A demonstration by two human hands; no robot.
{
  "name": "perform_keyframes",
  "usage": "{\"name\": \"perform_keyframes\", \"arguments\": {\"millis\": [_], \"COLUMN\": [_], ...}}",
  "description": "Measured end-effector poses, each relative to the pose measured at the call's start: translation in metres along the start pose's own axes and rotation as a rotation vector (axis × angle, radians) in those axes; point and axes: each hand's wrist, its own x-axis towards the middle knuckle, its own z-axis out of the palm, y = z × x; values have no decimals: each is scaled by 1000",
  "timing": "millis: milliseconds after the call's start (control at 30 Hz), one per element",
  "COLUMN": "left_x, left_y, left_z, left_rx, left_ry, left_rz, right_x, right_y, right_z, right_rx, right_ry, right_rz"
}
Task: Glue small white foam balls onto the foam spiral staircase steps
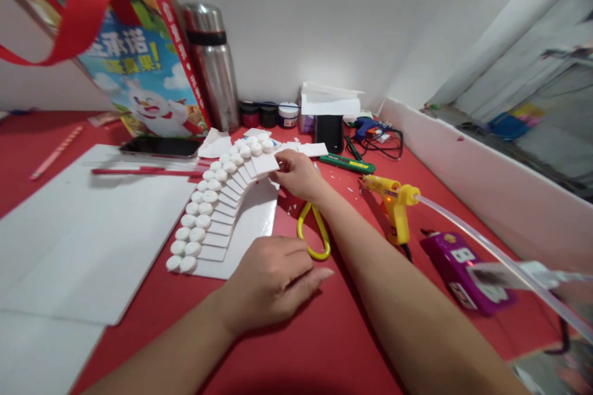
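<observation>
A curved flight of small white foam-board steps [217, 239] stands on a white board [254, 222], edged on its left by a double row of round white discs [197, 234]. At the far end of the curve, my right hand [301, 176] pinches a small white foam-board piece [265, 165] between thumb and fingers. The piece lies over the top steps; whether it touches them I cannot tell. My left hand [273, 281] rests near the board's front edge, holding nothing, thumb stretched out and fingers loosely bent. Between my hands lies a yellow looped handle [328, 247], its other end hidden.
A yellow glue gun [393, 203] with a clear glue stick and a purple power strip [463, 271] are on the right. Behind are a green cutter [347, 164], paint jars [269, 115] and a steel flask [215, 68]. White sheets [92, 228] cover the left.
</observation>
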Motion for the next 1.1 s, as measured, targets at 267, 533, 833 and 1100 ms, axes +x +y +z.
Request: {"name": "perform_keyframes", "arguments": {"millis": [267, 533, 833, 1100], "left_x": [6, -6, -1, -2], "left_y": [5, 20, 22, 21], "left_z": [5, -8, -49, -37], "left_rx": [57, 327, 552, 445], "left_ry": [19, 29, -513, -558], "left_rz": [94, 351, -271, -277], "right_x": [-2, -23, -43, -46], "right_y": [0, -18, -17, -14], "right_z": [-11, -33, -21, -20], "right_rx": [-51, -113, -45, -17], "right_ry": [61, 41, 123, 121], "right_rz": [57, 93, 100, 103]}}
